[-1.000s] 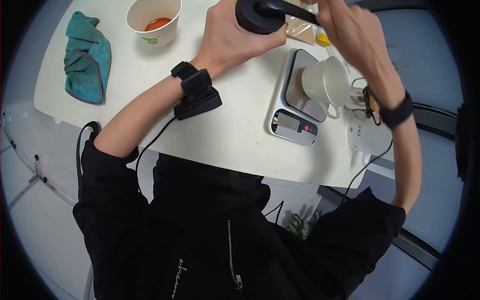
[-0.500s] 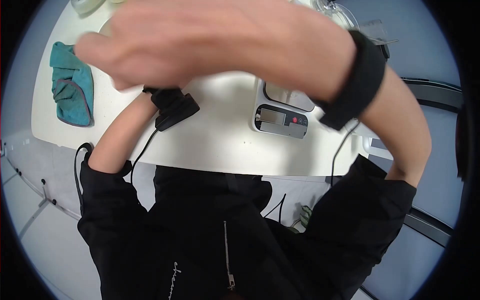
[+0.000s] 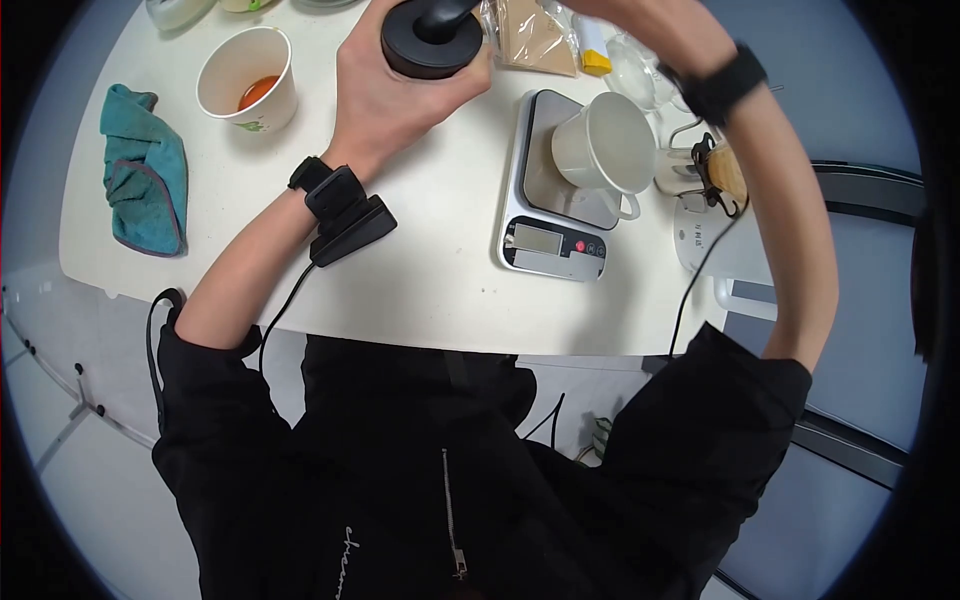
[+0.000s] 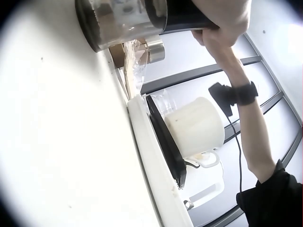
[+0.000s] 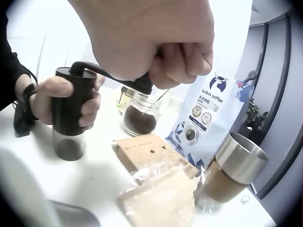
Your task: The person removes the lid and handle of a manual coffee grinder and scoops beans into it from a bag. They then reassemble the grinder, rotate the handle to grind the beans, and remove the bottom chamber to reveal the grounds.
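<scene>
A black hand coffee grinder [image 5: 71, 106] with a clear lower chamber stands upright on the white table in the right wrist view. My left hand [image 3: 385, 105] is wrapped round its body, thumb on the near side. From the grinder's top a black crank [image 5: 106, 72] reaches out to a knob. My right hand [image 5: 156, 40] has its fingers curled at that knob, which they partly cover. In the head view this hand is mostly beyond the top edge. Right of the grinder, a white mug-like dripper [image 3: 600, 150] rests on a digital scale [image 3: 553, 250].
A paper cup [image 3: 245, 80] with reddish-brown liquid and a teal cloth [image 3: 145, 170] are on the left. Beyond the grinder stand a jar of dark coffee [image 5: 140, 120], a blue coffee bag [image 5: 208, 113] and a steel-topped cup [image 5: 239, 163]. A cardboard box [image 5: 147, 150] and bagged filter papers [image 5: 161, 198] lie nearer.
My right hand swept left across the head view, close to the camera, and is now back at the upper right as the crank turns. The left hand keeps hold of the grinder.
</scene>
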{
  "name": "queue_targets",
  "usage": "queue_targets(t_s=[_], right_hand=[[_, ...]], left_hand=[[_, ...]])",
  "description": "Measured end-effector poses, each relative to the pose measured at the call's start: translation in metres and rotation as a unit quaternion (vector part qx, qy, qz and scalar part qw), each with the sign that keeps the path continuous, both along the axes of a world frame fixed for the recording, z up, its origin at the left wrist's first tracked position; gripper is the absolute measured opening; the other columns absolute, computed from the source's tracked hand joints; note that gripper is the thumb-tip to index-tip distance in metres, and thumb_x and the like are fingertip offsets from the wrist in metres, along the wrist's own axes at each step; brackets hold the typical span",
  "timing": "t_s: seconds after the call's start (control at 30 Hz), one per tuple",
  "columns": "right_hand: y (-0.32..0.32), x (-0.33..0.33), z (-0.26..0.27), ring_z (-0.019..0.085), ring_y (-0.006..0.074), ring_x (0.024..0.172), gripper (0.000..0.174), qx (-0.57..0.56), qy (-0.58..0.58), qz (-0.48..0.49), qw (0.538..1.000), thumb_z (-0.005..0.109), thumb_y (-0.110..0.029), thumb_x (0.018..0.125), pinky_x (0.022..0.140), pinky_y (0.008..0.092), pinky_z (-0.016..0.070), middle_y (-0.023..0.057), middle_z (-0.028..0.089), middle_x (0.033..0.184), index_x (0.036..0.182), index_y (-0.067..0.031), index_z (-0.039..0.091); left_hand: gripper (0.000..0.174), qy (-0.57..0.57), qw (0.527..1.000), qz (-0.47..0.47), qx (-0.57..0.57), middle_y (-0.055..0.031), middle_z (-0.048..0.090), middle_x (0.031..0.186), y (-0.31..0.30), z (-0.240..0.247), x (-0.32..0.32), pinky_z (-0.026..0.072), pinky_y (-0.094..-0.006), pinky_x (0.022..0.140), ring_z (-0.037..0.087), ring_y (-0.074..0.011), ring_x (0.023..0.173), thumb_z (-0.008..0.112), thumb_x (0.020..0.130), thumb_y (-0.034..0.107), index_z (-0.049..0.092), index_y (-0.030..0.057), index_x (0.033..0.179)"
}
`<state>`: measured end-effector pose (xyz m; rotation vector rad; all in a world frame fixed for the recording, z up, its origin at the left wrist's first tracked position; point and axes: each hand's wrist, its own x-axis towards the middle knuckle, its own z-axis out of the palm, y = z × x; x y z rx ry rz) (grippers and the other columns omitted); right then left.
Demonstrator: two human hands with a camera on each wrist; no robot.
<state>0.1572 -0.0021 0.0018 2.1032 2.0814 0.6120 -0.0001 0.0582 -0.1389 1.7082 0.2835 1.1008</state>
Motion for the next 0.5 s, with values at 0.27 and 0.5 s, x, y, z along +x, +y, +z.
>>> queue_targets(t_s=[0.27, 0.5], right_hand=[[-0.089, -0.062, -0.010, 0.045, 0.0210, 0.035, 0.022, 0.024, -0.009, 0.029, 0.999, 0.064, -0.013, 0.066, 0.036, 0.0334, 0.0327, 0.0009, 0.042, 0.044, 0.080, -0.0099, 0.048], [-0.029, -0.132, -0.016, 0.059, 0.0260, 0.046, 0.021, 0.035, 0.080, 0.170, 0.982, 0.066, -0.025, 0.075, 0.043, 0.0398, 0.0450, 0.0072, 0.058, 0.055, 0.079, -0.0069, 0.056]], left_hand=[[0.051, -0.016, 1.000, 0.001, 0.027, -0.0026, 0.066, 0.091, 0.004, -0.004, 0.001, 0.0503, -0.0228, 0.075, 0.060, -0.0073, 0.080, 0.082, 0.070, 0.014, 0.056, -0.0001, 0.112], [0.041, -0.085, 0.996, -0.017, -0.022, -0.0019, 0.064, 0.078, -0.003, 0.005, -0.018, 0.0487, -0.0301, 0.064, 0.059, -0.0149, 0.070, 0.080, 0.076, 0.026, 0.060, 0.0020, 0.103]])
